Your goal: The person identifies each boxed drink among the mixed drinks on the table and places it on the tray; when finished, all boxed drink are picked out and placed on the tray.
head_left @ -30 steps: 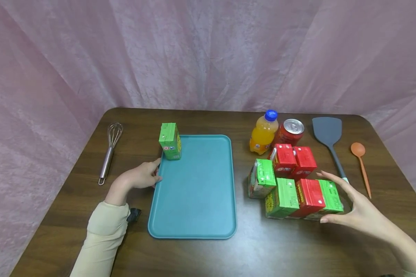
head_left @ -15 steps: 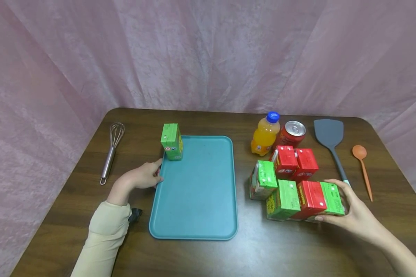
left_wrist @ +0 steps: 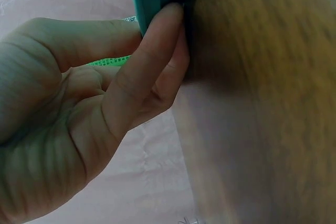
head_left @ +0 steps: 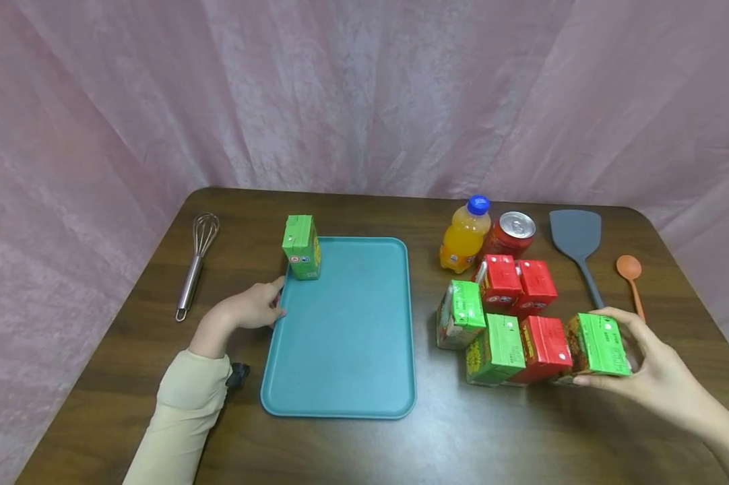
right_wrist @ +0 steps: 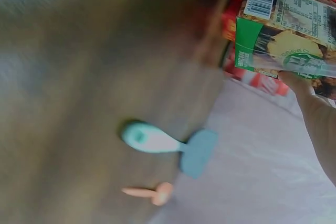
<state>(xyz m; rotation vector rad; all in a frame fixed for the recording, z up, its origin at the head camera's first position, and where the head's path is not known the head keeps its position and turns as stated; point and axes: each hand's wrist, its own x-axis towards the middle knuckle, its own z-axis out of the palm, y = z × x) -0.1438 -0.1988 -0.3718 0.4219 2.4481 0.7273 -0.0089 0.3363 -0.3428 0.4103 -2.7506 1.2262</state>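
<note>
Your right hand (head_left: 664,374) grips the rightmost green carton (head_left: 604,343) across its near and far sides, just beside the front red carton (head_left: 546,340). The held one should be light but dent easily; favour its firmer edges. Farther off, your left hand (head_left: 252,306) pinches the tray (head_left: 343,330) by its rim.

pink draped curtain (head_left: 364,94) | dark wood table (head_left: 364,215) | pale glare (head_left: 449,431) on top

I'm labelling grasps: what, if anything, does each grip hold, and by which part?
Right grip: the rightmost green carton, by its near and far sides. Left grip: the tray, by its left edge.
</note>
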